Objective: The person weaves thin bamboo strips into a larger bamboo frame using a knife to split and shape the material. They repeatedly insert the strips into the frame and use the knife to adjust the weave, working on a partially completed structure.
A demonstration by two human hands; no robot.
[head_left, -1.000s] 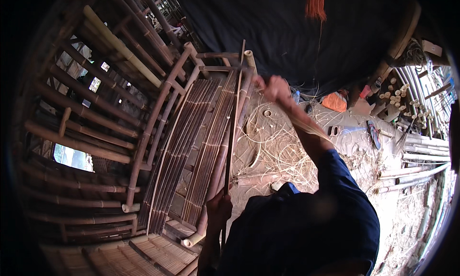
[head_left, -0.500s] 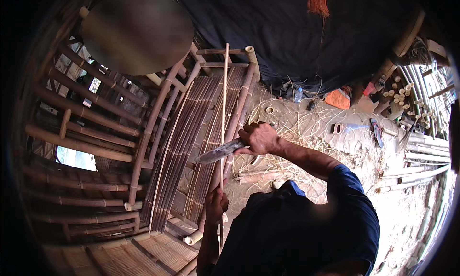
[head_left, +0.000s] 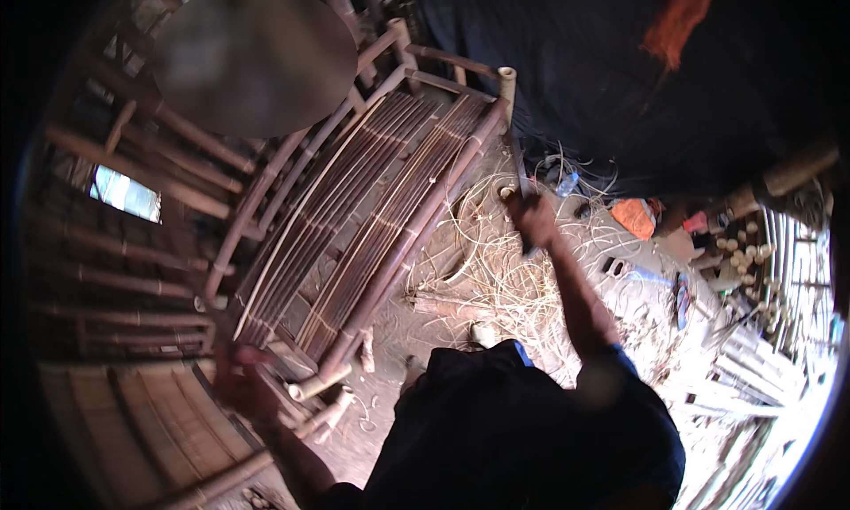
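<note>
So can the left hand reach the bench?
Probably yes: the left hand looks close to the near end of the bench, with nothing seen in between. It's too blurred to tell whether it touches or holds anything.

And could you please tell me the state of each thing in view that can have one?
Long dark-grey metal knife: held, blade pointing forward.
Right bare hand: closed around the knife.
Left bare hand: blurred, grip unclear.
Brown slatted bamboo bench: standing, gap along its middle.
Pale thin curled strips: loosely scattered.
Black fabric sheet: hanging.
Orange stringy bundle: hanging, blurred.
</note>
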